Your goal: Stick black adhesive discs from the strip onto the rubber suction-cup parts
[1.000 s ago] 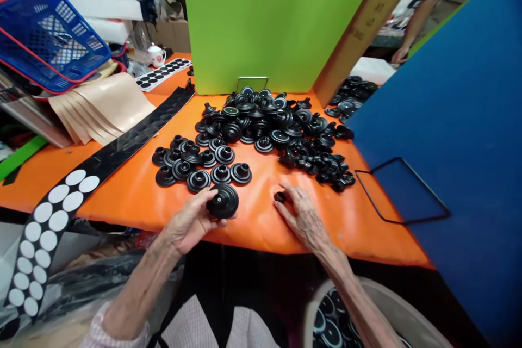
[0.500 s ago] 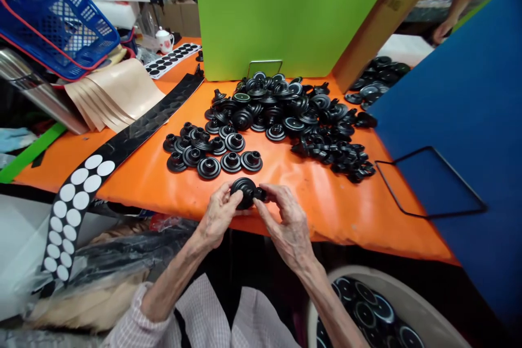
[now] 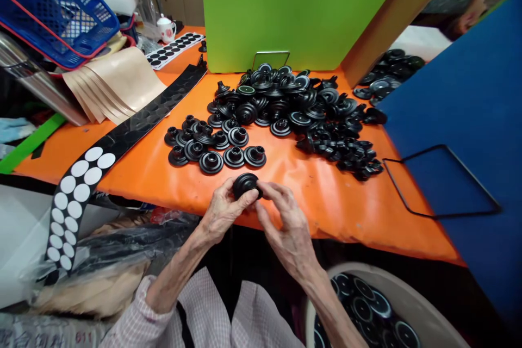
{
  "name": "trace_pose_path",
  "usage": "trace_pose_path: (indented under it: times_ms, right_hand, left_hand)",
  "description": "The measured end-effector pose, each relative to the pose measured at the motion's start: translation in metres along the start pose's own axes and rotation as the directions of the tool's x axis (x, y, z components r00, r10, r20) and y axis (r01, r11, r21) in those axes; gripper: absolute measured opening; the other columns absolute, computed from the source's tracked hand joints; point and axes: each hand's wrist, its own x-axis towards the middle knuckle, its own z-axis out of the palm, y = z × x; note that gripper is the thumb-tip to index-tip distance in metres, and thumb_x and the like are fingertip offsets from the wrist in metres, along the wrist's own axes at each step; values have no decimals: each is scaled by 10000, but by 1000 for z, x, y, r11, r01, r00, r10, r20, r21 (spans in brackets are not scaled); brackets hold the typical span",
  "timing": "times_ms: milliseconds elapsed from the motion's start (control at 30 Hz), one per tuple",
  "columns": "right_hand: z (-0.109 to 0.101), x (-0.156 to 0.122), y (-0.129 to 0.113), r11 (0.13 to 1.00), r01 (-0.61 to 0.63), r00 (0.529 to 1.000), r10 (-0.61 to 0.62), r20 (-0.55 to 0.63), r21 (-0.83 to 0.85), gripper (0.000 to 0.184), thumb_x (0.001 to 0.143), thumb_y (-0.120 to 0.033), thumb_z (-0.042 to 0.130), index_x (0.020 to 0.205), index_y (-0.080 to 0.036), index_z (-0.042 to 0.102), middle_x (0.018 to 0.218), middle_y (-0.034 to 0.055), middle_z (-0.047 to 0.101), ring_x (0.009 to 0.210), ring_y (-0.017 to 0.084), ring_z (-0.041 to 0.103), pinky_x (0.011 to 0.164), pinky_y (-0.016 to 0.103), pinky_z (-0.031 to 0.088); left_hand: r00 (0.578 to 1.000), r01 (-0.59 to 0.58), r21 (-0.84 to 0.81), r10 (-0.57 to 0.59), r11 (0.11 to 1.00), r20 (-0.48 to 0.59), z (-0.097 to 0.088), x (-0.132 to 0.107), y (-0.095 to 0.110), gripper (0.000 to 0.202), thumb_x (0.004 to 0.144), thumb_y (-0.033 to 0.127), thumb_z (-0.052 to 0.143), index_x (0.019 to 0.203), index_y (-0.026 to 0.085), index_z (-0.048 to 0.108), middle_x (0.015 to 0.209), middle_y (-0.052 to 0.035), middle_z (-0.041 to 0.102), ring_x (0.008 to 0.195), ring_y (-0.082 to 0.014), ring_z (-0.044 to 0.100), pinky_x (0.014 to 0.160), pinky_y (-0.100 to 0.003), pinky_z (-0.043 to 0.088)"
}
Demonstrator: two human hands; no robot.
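A black, round, stepped, plastic-looking disc [image 3: 244, 182] was held tilted over the near edge of the orange-covered desk [image 3: 334, 201], pinched by the left hand [image 3: 219, 212], its right side met by the loosely curled right hand [image 3: 289, 223], whose hold couldn't be told.

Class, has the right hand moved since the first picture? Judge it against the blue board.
Yes: the right hand has moved left, away from the blue board, to the disc in the left hand.
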Motion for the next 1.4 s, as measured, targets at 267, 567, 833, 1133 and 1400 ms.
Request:
trace_pose_path:
  times_ms: [267,567,833,1133,1400]
  right_hand:
    - [-3,14,-3,769,-450,893,383,235,454,385,839,-499,589,1086,-203,588,1045,72,682,998,209,637,883,372,534]
    - [19,6,-1,731,-459,884,432,178,505,380,855,-533,549,1038,-201,569,1026,63,667,981,204,618,855,351,521]
    - [-11,27,0,997,39,985,-49,166,64,428,938,-344,490,1360,-303,439,1162,70,587,1063,215,556,931,431,483]
    - [8,35,8,913,369,929,-369,36,-174,128,935,-254,516,1041,-193,551,859,61,609,808,200,596,696,321,528]
    - [11,35,11,985,174,977,-174,124,14,207,916,-286,539,1117,-235,545,1030,71,615,970,209,609,812,351,540]
  left_hand:
    - [989,-76,10,74,997,130,-2,-3,0,452,766,369,712,1137,134,608,1023,-93,669,873,-202,657,840,-351,541]
    - [995,-101,30,101,994,22,-1,-4,-8,384,784,391,691,1065,141,617,1000,-82,670,791,-169,651,734,-285,545]
    - [992,84,-204,-62,975,112,-10,5,6,389,772,389,692,1075,146,662,1064,-103,657,824,-177,630,621,-255,521]
    - [997,42,-205,-26,978,79,-9,8,3,335,775,358,674,1019,129,658,991,-95,678,778,-144,610,648,-244,519]
    - [996,84,-169,-79,982,34,-11,14,4,330,758,316,660,1030,129,658,980,-104,680,776,-171,629,604,-263,544]
